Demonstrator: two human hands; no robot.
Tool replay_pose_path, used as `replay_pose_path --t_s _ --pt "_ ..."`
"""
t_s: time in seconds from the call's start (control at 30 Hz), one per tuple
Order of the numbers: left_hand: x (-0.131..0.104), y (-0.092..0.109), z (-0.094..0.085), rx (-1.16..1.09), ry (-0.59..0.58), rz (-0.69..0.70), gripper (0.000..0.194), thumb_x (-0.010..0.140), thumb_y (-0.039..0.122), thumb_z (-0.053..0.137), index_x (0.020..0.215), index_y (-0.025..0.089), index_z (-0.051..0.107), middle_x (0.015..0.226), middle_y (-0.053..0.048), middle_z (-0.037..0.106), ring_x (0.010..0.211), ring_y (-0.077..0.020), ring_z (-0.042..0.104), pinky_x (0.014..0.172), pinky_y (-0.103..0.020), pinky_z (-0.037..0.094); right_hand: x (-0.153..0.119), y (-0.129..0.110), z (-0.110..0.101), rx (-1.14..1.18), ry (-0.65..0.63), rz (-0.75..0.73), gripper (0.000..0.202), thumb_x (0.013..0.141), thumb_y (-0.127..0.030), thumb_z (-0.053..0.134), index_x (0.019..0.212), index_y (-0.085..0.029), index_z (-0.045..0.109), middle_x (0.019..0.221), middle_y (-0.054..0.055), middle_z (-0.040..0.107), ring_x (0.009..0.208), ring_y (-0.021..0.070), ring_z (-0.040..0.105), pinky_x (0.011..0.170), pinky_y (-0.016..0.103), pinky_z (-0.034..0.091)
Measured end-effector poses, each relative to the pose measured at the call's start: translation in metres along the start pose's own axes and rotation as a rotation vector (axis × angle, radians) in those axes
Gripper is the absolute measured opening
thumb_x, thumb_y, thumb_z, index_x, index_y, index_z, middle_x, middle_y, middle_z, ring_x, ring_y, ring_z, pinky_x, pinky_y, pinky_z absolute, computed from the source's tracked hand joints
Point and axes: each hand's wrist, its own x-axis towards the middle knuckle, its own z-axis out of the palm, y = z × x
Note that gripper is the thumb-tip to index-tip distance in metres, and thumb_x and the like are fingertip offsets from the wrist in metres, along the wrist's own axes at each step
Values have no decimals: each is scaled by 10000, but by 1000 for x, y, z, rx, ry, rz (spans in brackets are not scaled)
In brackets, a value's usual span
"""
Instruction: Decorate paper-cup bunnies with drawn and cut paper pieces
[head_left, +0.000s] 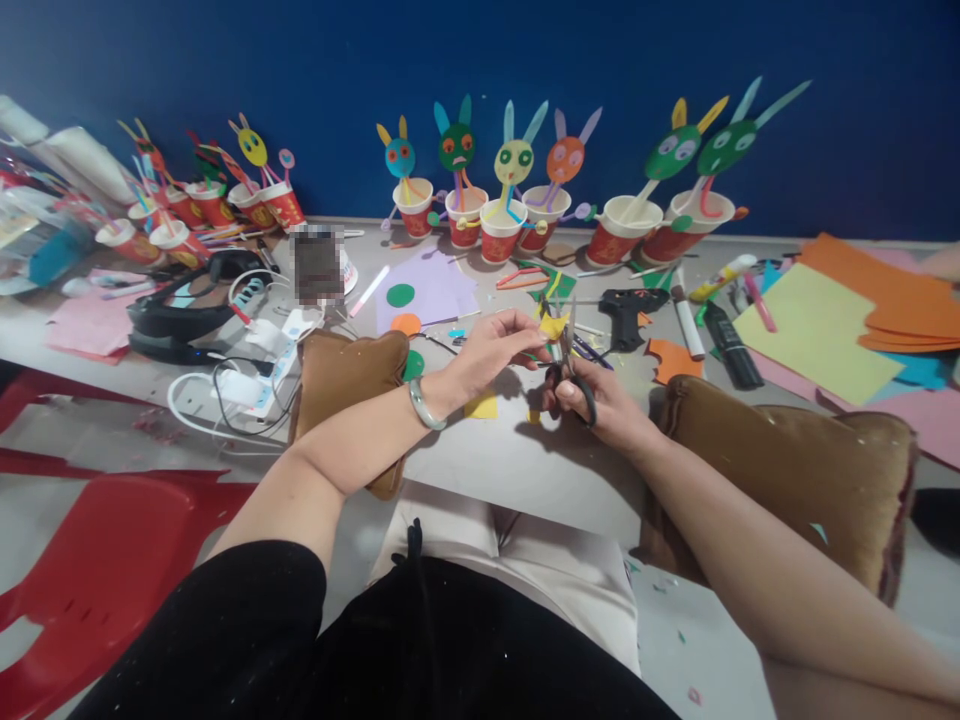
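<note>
My left hand [499, 350], with a bangle [426, 405] at its wrist, pinches a small piece of yellow paper [553, 327]. A pair of black-handled scissors [581, 398] is in my right hand [600, 395], with fingers in the loops. Its blades point up and away from me, right beside the yellow paper; whether they touch it I cannot tell. Below my hands, a yellow square [481, 405] and a smaller yellow scrap [534, 416] lie on the table [480, 455]. Green scraps [551, 285] lie just beyond my hands.
Paper cups [501, 235] with rabbit-like paper figures line the blue wall. A black glue gun [630, 315], markers [727, 345] and coloured sheets [817, 330] are at right. Brown cushions [780, 475] [349, 385] flank me. A power strip [281, 365] with cables lies left; a red chair [120, 560] stands below.
</note>
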Motion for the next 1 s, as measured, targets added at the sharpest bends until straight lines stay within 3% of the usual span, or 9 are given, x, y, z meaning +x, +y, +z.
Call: replay_pose_path --t_s 0.13,0.37,0.6,0.8,1.0 --pt "-1 1 2 -21 10 -24 323 916 175 834 759 203 553 719 30 680 698 -102 670 698 -266 528 0 -1 1 -3 -3 -3 775 726 -994 757 801 -249 557 714 54 699 620 183 613 587 327 495" --pt "0 1 2 -17 8 -45 324 934 195 846 779 190 561 744 23 696 703 -105 671 745 -285 525 0 -1 0 -28 2 10 787 718 -1005 749 833 -246 576 710 48 677 624 181 588 605 330 476" --pt "-4 3 4 -32 23 -54 298 959 100 755 760 190 554 667 31 654 663 -95 664 694 -251 534 1 -1 0 -50 13 28 797 685 -1019 756 812 -255 571 682 52 676 604 181 557 579 330 474" --pt "-2 0 2 -16 -12 -24 404 869 250 915 742 200 535 665 56 630 665 -92 682 678 -241 546 1 1 0 -47 14 26 784 690 -1006 767 806 -256 571 657 42 675 555 160 512 545 321 432" --pt "-1 0 2 -33 -8 -35 395 861 215 912 737 203 537 690 43 649 676 -110 687 673 -265 539 2 -1 1 -42 33 22 804 660 -1031 757 764 -255 576 625 28 661 540 153 494 535 320 421"
